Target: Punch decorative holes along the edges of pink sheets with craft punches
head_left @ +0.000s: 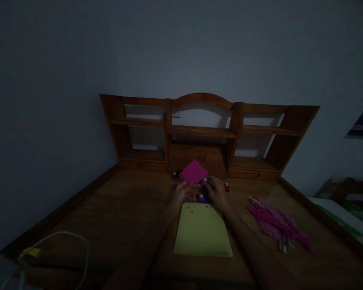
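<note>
The scene is dim. My left hand [183,192] pinches the lower edge of a magenta paper square [193,172], holding it tilted above the wooden desk [115,209]. My right hand [219,192] is closed over a small dark punch-like object [211,183] just right of the paper. Small purple punches [202,197] and a red one [226,187] lie around both hands. A yellow sheet [203,231] lies flat on the desk in front of my hands, with tiny pink dots on its far end.
A heap of pink paper strips [275,223] lies on the desk at the right. A wooden hutch with shelves [201,131] stands at the back against the wall. A white cable [78,245] loops at the near left corner. A bed edge [339,213] shows at far right.
</note>
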